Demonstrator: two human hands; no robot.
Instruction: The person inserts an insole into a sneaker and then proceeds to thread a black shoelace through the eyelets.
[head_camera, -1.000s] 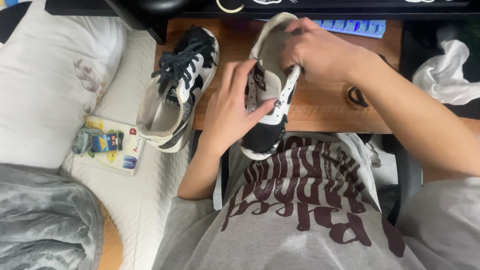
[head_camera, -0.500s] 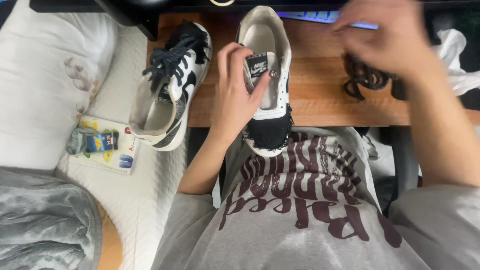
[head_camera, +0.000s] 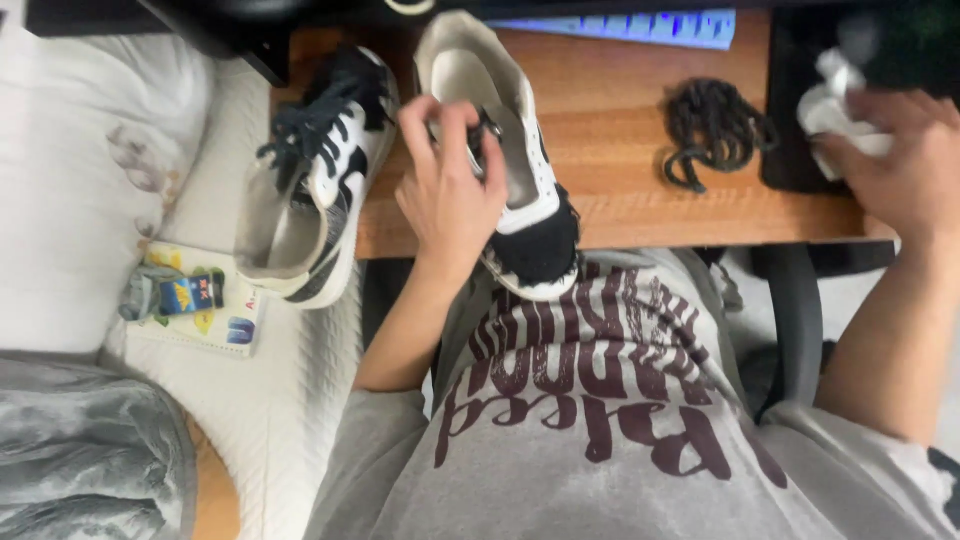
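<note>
My left hand (head_camera: 447, 190) grips a white and black sneaker (head_camera: 505, 150) by its tongue; the shoe has no lace and its dark toe rests at the wooden desk edge (head_camera: 640, 215), over my lap. My right hand (head_camera: 905, 170) is far right, closed on a crumpled white cloth or tissue (head_camera: 835, 100); the view is blurred there. A second matching sneaker (head_camera: 310, 190), laced in black, lies to the left, half on the desk and half on the bed. A loose black shoelace (head_camera: 712, 130) lies bundled on the desk between my hands.
A white pillow (head_camera: 80, 170) and white bedding lie at left, with a small colourful booklet (head_camera: 195, 300) on them. A grey blanket (head_camera: 80, 460) fills the lower left corner. A keyboard (head_camera: 630, 25) sits at the desk's far edge. My grey printed shirt (head_camera: 600, 420) covers the foreground.
My right hand has let go of the sneaker and swung right across the desk to the white cloth. My left hand has kept hold of the unlaced sneaker, shifting its grip to the tongue.
</note>
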